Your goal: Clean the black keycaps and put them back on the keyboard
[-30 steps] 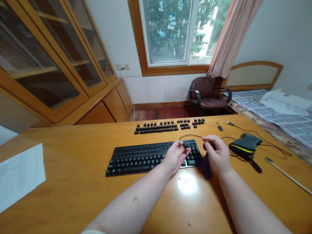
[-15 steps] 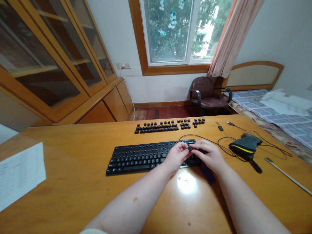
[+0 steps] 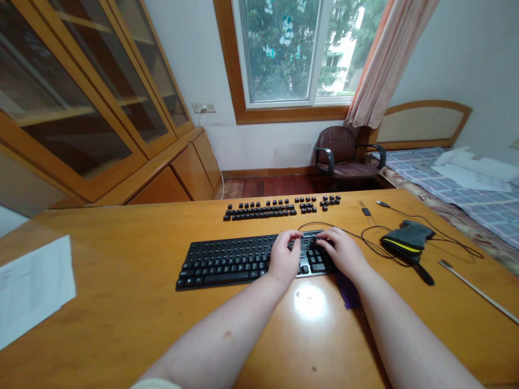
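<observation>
A black keyboard (image 3: 227, 260) lies on the wooden desk (image 3: 121, 302) in front of me. Both my hands rest on its right end. My left hand (image 3: 285, 257) lies flat over the keys with its fingers stretched toward the top row. My right hand (image 3: 343, 254) has its fingertips bunched and pressed down on the keys near the top right corner. What is under those fingertips is hidden. A dark purple cloth (image 3: 347, 293) lies on the desk under my right wrist.
Rows of loose black keycaps (image 3: 279, 207) are laid out behind the keyboard. To the right lie a black cable (image 3: 367, 233), a black and yellow tool (image 3: 406, 241) and a thin white rod (image 3: 478, 292). A paper sheet (image 3: 32, 286) sits far left. A chair (image 3: 344, 154) and a bed stand behind.
My left hand held a small black keycap above the keyboard. Both hands met around it, then lowered onto the keyboard's right end, and the keycap is no longer visible.
</observation>
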### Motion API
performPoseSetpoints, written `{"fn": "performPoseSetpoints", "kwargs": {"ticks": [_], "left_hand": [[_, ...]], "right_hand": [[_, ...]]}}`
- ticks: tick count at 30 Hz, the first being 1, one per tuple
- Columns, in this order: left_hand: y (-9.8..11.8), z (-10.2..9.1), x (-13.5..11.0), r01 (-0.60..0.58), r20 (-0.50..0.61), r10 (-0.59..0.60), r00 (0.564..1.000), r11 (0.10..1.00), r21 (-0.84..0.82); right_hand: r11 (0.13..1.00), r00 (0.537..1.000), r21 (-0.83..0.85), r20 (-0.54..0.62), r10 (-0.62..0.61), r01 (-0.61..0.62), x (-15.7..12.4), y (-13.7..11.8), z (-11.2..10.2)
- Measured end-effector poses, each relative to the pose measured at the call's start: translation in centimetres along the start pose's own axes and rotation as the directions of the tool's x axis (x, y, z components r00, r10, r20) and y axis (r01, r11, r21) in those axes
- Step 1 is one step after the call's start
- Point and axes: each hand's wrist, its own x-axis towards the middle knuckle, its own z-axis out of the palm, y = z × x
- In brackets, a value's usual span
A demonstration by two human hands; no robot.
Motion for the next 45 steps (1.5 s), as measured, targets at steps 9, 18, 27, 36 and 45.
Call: {"fn": "performPoseSetpoints", "kwargs": {"ticks": [9, 18, 27, 36, 45], "left_hand": [[0.7, -0.2, -0.5, -0.281, 0.242, 0.189, 0.952, 0.851, 0.443], [0.3, 0.0, -1.0, -0.324, 0.344, 0.124, 0.931, 0.715, 0.620], [0.1, 0.1, -1.2, -0.382, 0.398, 0.138, 0.907, 0.671, 0.635], [-0.1, 0.2, -1.4, -0.394, 0.415, 0.133, 0.900, 0.654, 0.646], [0.0, 0.2, -1.4, -0.383, 0.427, 0.099, 0.899, 0.650, 0.656]], "right_hand": [[0.994, 0.997, -0.107, 0.072, -0.006, 0.014, -0.1, 0.5, 0.8], [0.991, 0.995, -0.135, 0.095, -0.001, 0.014, -0.2, 0.4, 0.7], [0.991, 0.997, -0.131, 0.072, 0.022, -0.012, -0.3, 0.3, 0.9], [0.991, 0.990, 0.004, 0.037, 0.136, -0.137, -0.1, 0.8, 1.0], [0.980, 0.982, 0.068, 0.044, 0.184, -0.187, 0.0, 1.3, 1.7]]}}
